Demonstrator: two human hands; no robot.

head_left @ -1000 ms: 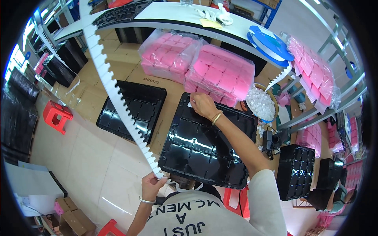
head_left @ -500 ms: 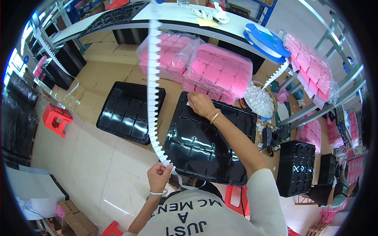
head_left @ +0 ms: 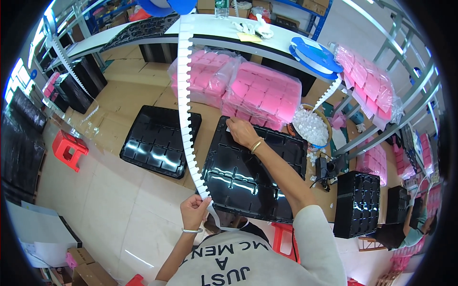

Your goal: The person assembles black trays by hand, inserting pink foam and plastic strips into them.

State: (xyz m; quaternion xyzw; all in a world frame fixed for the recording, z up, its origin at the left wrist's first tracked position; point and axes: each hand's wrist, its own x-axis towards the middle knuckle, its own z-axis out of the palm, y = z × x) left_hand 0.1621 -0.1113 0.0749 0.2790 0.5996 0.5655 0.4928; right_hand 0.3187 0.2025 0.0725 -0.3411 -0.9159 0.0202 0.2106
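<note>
My left hand (head_left: 193,212) is closed, its thumb and fingers pinching the lower end of a long white strip (head_left: 185,100) with a toothed edge. This strip hangs down from a blue reel (head_left: 155,6) at the top, and its tail curls on below my fingers. On the far left corner of a shiny black plastic tray (head_left: 238,183) with molded compartments lies my right hand (head_left: 242,132). Its fingers are bent together over a small white piece (head_left: 228,128) at that corner. My fingers partly hide this piece. The tray sits right in front of me.
Another black tray (head_left: 161,140) lies to the left. Behind are plastic-wrapped pink blocks (head_left: 262,90). A basin of white pieces (head_left: 311,125), a second blue reel (head_left: 316,57) and stacked black trays (head_left: 357,204) stand at the right. A red stool (head_left: 69,148) is on the floor; a person (head_left: 414,224) is far right.
The view has shifted slightly, bringing the upper blue reel into sight. The strip now runs straighter to my left hand. Both hands keep nearly the same places.
</note>
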